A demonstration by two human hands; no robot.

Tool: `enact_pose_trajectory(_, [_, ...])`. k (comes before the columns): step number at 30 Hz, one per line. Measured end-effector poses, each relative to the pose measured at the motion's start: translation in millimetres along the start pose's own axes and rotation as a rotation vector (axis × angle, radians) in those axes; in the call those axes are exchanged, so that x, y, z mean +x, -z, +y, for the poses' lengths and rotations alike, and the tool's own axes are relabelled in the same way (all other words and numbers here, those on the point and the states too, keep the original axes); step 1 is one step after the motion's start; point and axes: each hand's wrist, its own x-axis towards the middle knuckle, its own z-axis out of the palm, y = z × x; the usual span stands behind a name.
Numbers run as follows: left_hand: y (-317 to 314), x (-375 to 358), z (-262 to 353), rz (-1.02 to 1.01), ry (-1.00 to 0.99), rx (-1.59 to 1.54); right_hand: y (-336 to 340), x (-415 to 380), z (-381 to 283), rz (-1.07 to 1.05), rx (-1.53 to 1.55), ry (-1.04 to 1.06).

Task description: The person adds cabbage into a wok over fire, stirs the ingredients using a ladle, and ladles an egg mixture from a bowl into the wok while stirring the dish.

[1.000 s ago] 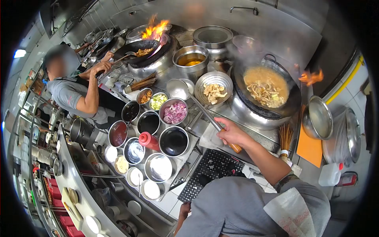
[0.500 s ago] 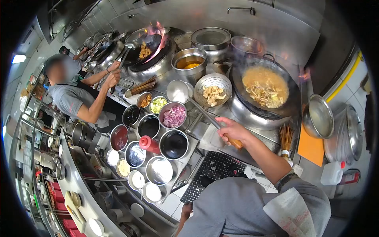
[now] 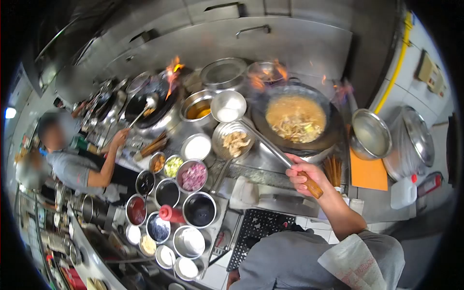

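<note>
My right hand (image 3: 303, 176) is closed around the wooden handle of a long metal ladle (image 3: 266, 137). The ladle's round bowl hangs to the left of the wok, overlapping the far rim of a perforated strainer (image 3: 220, 141) in this view. Pale cooked pieces (image 3: 236, 143) lie in that strainer. Brown broth with noodle-like strands and pale pieces (image 3: 296, 118) fills the large wok (image 3: 316, 145) beyond my hand. My left hand (image 3: 233, 278) shows only as a sliver at the bottom, beside my grey shirt; its fingers are hidden.
Bowls of chopped red onion (image 3: 192, 176), green vegetable pieces (image 3: 173, 166) and dark sauces stand to the left, with a red squeeze bottle (image 3: 171, 214). A co-worker (image 3: 77, 166) handles another wok (image 3: 154, 108) with flames. A metal pot (image 3: 369, 135) is at right.
The ladle's bowl has risen off the pale-filled bowl and shifted towards the wok. My view has turned, and the co-worker's wok has come down level.
</note>
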Motion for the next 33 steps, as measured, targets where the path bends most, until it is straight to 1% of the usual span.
enact_pose_trajectory(1, [1.1, 7.3, 5.6, -0.017, -0.010, 0.028, -1.1, -13.5, -7.7, 0.019, -0.008, 0.036])
enact_pose_trajectory(2, [2.2, 13.3, 12.3, -0.034, -0.023, 0.056, -3.9, -27.0, -16.3, 0.106, -0.066, 0.070])
enact_pose_trajectory(5, [4.5, 29.8, 29.2, -0.082, -0.062, 0.133, 6.1, -55.1, -37.4, 0.325, -0.416, 0.194])
enact_pose_trajectory(7, [5.8, 35.2, 34.2, -0.112, -0.090, 0.180, 7.0, -66.9, -47.8, 0.542, -0.632, 0.226])
enact_pose_trajectory(9, [8.1, 38.8, 39.7, -0.134, -0.120, 0.225, 9.9, -79.6, -58.7, 0.679, -0.785, 0.214])
enact_pose_trajectory(11, [10.1, 42.8, 46.0, -0.151, -0.155, 0.272, 17.0, -86.1, -73.2, 0.724, -1.019, 0.181])
enact_pose_trajectory(12, [11.6, 46.6, 44.5, -0.162, -0.180, 0.310, 32.0, -81.6, -80.1, 0.702, -1.126, 0.206])
enact_pose_trajectory(14, [15.4, 57.6, 34.9, -0.191, -0.316, 0.526, 44.9, -72.6, -86.8, 0.776, -1.267, 0.243])
enact_pose_trajectory(15, [17.9, 66.2, 24.6, -0.194, -0.432, 0.692, 42.0, -65.9, -86.1, 0.808, -1.342, 0.260])
enact_pose_trajectory(16, [21.8, 73.1, 17.3, -0.199, -0.488, 0.800, 29.8, -63.9, -82.2, 0.838, -1.415, 0.265])
enact_pose_trajectory(17, [26.5, 89.0, 6.5, -0.184, -0.605, 0.995, 28.8, -70.9, -81.6, 0.811, -1.336, 0.244])
enact_pose_trajectory(18, [25.9, 77.3, 17.2, -0.194, -0.519, 0.869, 29.5, -77.4, -80.6, 0.782, -1.256, 0.226])
enact_pose_trajectory(19, [25.6, 65.8, 28.2, -0.196, -0.363, 0.637, 30.4, -84.4, -79.6, 0.751, -1.174, 0.210])
enact_pose_trajectory(20, [26.3, 54.2, 42.8, -0.184, -0.233, 0.437, 33.2, -99.0, -84.5, 0.766, -1.165, 0.152])
enact_pose_trajectory(21, [26.3, 50.5, 47.2, -0.167, -0.169, 0.332, 34.8, -99.9, -88.2, 0.793, -1.192, 0.155])
enact_pose_trajectory(23, [25.1, 42.8, 51.8, -0.169, -0.132, 0.295, 38.7, -108.3, -93.0, 0.860, -1.241, 0.149])
enact_pose_trajectory(24, [24.3, 43.5, 50.8, -0.171, -0.128, 0.298, 30.2, -99.3, -90.1, 0.850, -1.272, 0.211])
enact_pose_trajectory(25, [22.8, 45.2, 51.5, -0.171, -0.123, 0.293, 43.9, -86.6, -88.9, 0.849, -1.331, 0.219])
enact_pose_trajectory(27, [21.1, 45.6, 49.4, -0.177, -0.105, 0.289, 36.7, -74.8, -81.3, 0.839, -1.375, 0.236])
enact_pose_trajectory(28, [21.5, 44.6, 47.5, -0.174, -0.099, 0.290, 45.6, -79.4, -82.3, 0.792, -1.344, 0.211])
enact_pose_trajectory(31, [22.3, 47.5, 49.8, -0.169, -0.082, 0.271, 35.4, -118.1, -89.3, 0.766, -1.224, 0.134])
enact_pose_trajectory(32, [21.5, 48.2, 51.7, -0.166, -0.081, 0.264, 41.2, -125.1, -92.1, 0.833, -1.262, 0.116])
enact_pose_trajectory(33, [20.9, 50.0, 51.9, -0.167, -0.077, 0.260, 40.0, -119.4, -95.5, 0.839, -1.302, 0.143])
